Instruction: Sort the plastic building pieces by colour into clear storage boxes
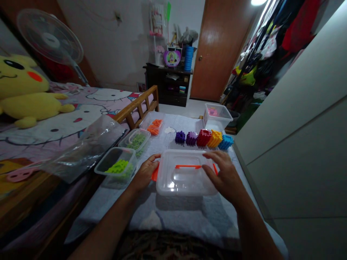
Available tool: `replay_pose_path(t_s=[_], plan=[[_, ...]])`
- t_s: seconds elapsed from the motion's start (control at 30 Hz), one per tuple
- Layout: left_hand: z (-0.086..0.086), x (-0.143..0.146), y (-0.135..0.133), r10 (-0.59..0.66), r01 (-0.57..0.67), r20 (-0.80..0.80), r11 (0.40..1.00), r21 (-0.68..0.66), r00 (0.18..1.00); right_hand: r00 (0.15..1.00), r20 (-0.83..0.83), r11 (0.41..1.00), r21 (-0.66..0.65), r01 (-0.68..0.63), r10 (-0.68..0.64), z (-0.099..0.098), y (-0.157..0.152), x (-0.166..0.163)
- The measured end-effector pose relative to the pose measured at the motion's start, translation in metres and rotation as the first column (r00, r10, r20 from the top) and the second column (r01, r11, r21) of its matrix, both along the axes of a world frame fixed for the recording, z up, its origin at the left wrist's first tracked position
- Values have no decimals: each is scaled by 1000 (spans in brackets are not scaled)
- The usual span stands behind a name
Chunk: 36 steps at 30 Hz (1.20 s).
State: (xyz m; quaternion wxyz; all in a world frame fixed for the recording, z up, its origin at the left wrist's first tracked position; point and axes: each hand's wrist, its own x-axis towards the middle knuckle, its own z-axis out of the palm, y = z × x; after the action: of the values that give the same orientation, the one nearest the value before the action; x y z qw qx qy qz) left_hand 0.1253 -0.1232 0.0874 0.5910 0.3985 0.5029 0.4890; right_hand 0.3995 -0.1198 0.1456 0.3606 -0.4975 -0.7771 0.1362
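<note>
In front of me is a clear plastic lid (187, 184) with a thin orange handle (188, 166) and orange side latches; I cannot tell how much of a box lies under it. My left hand (146, 172) grips its left edge by the orange latch (155, 174), fingers partly hidden. Over the right edge curves my right hand (225, 175), its thumb on the top near the right latch (215, 169). Just behind stand interlocked plastic pieces in dark blue (180, 137), purple (192, 138), red (203, 138), yellow (215, 138) and light blue (226, 142).
Left of the lid, open clear boxes hold lime pieces (118, 167), green pieces (136, 141) and orange pieces (154, 127). A taller clear bin (217, 117) stands at the back right. A wooden bed rail (135, 104) borders the left, a white cabinet (298, 119) the right.
</note>
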Motion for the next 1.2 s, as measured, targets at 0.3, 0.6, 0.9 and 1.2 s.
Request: replay_pose_path(t_s=[0.3,0.6,0.9,1.2], plan=[[0,-10,0,-16,17,37,1000,-26,999,939,300,985,-53,-163,171,3,4,-40],[-6,-13,1,-5,5,11,999,-43,1000,997,21,992,96,76,-79,35,-9,14],[1,-16,4,-40,36,-88,998,-45,995,849,62,849,-35,528,-525,-11,-8,125],[9,-22,1,-65,50,-278,997,-59,958,878,267,898,-85,432,-397,-73,18,128]])
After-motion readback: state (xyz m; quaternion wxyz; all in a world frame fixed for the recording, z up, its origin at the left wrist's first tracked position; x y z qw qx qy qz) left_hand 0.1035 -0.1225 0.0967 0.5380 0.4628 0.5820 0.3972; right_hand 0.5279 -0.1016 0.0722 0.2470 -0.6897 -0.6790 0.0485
